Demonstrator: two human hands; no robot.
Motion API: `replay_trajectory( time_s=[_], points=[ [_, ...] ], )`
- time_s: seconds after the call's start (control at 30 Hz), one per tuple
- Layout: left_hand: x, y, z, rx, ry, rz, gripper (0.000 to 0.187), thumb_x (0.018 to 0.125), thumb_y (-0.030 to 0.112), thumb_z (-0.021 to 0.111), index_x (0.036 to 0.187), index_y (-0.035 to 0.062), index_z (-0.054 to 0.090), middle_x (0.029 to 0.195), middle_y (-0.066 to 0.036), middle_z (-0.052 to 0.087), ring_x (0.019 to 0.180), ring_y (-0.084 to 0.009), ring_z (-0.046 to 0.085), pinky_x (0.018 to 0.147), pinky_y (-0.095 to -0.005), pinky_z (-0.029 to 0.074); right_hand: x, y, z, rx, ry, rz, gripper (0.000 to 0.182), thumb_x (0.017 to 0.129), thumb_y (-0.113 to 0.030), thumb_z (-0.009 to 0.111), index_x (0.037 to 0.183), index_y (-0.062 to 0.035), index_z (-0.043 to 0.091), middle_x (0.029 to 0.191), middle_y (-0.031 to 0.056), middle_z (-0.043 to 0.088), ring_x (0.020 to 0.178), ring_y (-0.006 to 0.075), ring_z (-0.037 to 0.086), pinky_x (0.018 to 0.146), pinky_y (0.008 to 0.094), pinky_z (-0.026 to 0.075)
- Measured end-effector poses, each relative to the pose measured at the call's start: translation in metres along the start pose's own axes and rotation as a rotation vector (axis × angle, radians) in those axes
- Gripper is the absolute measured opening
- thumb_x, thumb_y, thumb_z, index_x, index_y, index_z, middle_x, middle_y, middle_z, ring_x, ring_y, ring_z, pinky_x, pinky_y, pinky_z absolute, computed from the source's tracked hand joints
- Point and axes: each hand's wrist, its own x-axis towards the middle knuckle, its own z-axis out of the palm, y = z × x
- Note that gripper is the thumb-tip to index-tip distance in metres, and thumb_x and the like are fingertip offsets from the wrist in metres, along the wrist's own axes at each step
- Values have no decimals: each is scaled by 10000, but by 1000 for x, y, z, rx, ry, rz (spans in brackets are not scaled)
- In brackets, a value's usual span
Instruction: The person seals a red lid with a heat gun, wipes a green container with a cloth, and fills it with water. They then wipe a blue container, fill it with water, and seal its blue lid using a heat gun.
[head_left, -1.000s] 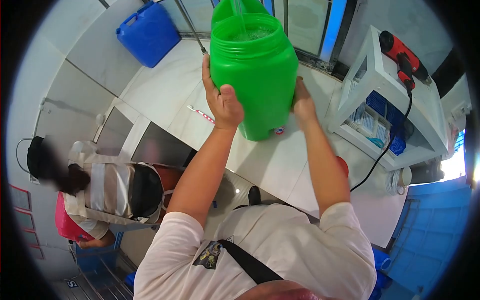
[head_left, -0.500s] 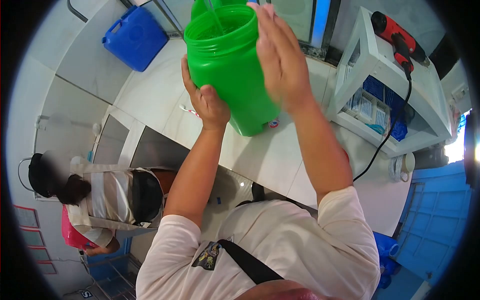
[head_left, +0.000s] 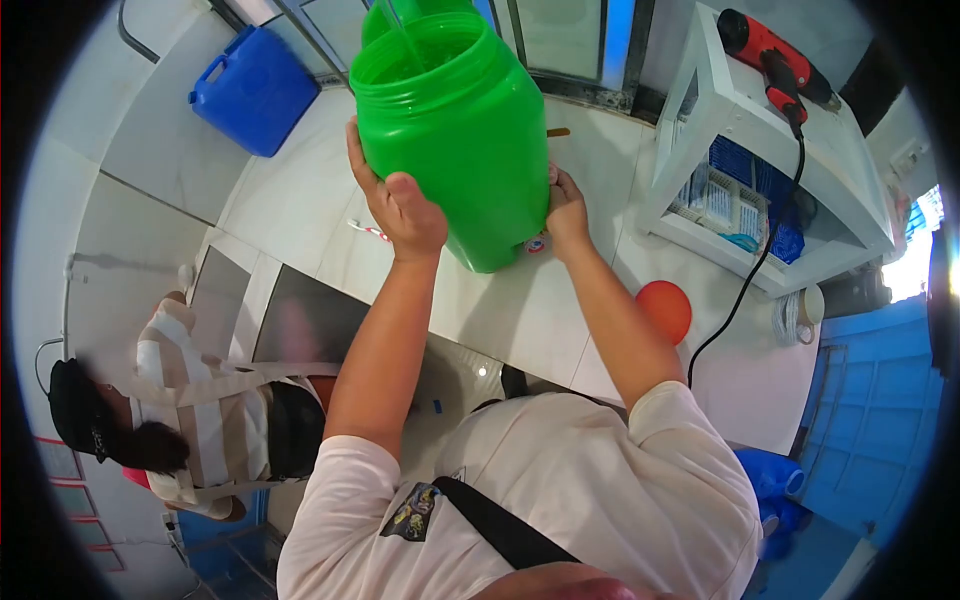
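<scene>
A large green plastic container (head_left: 455,150) with an open threaded mouth stands tilted on the white tiled counter. A thin stream of clear liquid enters its mouth at the top. My left hand (head_left: 402,208) is against the container's left side, thumb raised and fingers spread along it. Low on the right side, my right hand (head_left: 566,208) touches the container with bent fingers, partly hidden behind its edge. A small red and white item (head_left: 535,243) lies by the container's base, and a toothbrush-like object (head_left: 370,231) lies left of it.
A blue jerrycan (head_left: 255,90) is at the back left. On the right, a white shelf unit (head_left: 745,110) bears a red power tool (head_left: 775,62) with a black cord. An orange-red round object (head_left: 664,312) is beside my right forearm. A person (head_left: 200,410) stands at the left.
My right hand has moved down from the container's rim to its lower right side. The orange-red round object now shows. The person at the left has turned and raised an arm.
</scene>
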Motion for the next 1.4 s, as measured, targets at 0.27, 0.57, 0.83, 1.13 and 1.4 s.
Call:
replay_trajectory(
  time_s=[0.27,0.57,0.83,1.13,1.4],
  points=[
    [0,-8,-2,16,27,-9,985,1012,674,384,1563,-94,108,1516,-206,441,1380,-281,470,1167,-389,331,-47,-70,-6,-185,-226,-522,495,1011,18,444,1501,-43,471,1228,20,624,1069,76,576,903,232,464],
    [-1,-5,-1,1,28,-4,965,1019,656,395,1568,-85,112,1512,-204,450,1379,-276,470,1160,-384,343,6,20,-34,-267,-142,87,495,1038,-71,450,1528,-18,411,1134,89,634,964,101,576,808,243,478],
    [-3,-10,-3,-14,34,-21,974,1009,661,418,1568,-86,137,1467,-196,502,1349,-274,502,1147,-376,363,109,10,-15,-447,30,-421,586,1000,-157,506,1561,-87,355,1216,189,660,1070,286,675,943,367,511],
    [-3,-12,-3,23,27,11,975,1010,676,384,1566,-82,124,1421,-179,544,1313,-258,528,1125,-372,383,99,-54,-5,-1284,-214,-469,485,1015,-261,506,1488,-162,466,1037,214,690,965,405,681,840,510,547],
    [-1,-5,-4,94,12,49,924,1021,658,378,1557,-78,222,1516,-226,439,1383,-303,466,1165,-398,328,95,-18,-45,-1405,-152,-229,603,979,-200,514,1558,-137,358,1063,234,699,985,403,690,858,500,552]
  ],
)
